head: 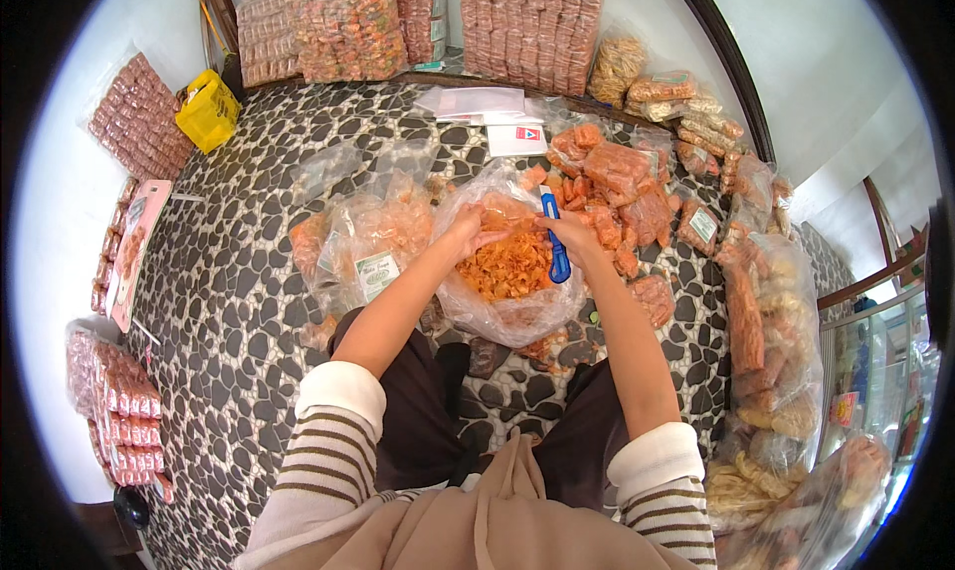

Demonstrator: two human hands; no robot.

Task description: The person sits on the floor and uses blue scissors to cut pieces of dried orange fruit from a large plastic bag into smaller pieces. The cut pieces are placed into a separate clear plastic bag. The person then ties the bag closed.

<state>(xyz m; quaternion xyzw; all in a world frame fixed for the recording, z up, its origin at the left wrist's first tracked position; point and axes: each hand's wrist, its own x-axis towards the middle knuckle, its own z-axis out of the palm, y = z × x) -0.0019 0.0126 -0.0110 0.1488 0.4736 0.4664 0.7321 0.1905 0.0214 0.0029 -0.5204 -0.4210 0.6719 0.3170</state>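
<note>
A large clear plastic bag (515, 327) stands open on the floor between my knees, with loose orange chips (503, 268) inside. Over its mouth, my left hand (466, 233) holds a small clear packet (507, 208) with orange pieces in it. My right hand (568, 234) grips a blue utility knife (553, 234) whose tip points away from me. The right fingertips are near the packet's edge; whether they pinch it is hard to tell.
Left of the bag lie flattened clear plastic bags (392, 223), one with a printed label. Packed orange snack packets (619, 174) are heaped at right. Large bags of snacks (776, 331) line the right side. A yellow bag (209, 111) stands at the far left on the pebble-patterned floor (246, 271).
</note>
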